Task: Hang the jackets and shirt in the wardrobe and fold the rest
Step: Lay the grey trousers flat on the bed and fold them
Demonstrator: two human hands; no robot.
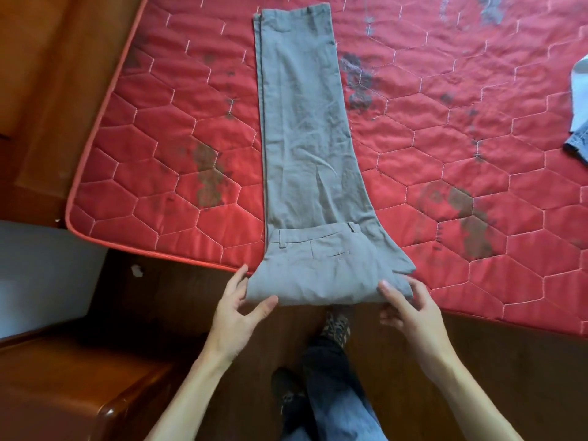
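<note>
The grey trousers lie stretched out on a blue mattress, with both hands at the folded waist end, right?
Not quite: the mattress is red, not blue, as the head view shows. The grey trousers do lie stretched out on it, with the left hand and right hand at the folded waist end.

Grey trousers (305,148) lie on a red hexagon-quilted mattress (477,154) blotched with dark stains.
</note>
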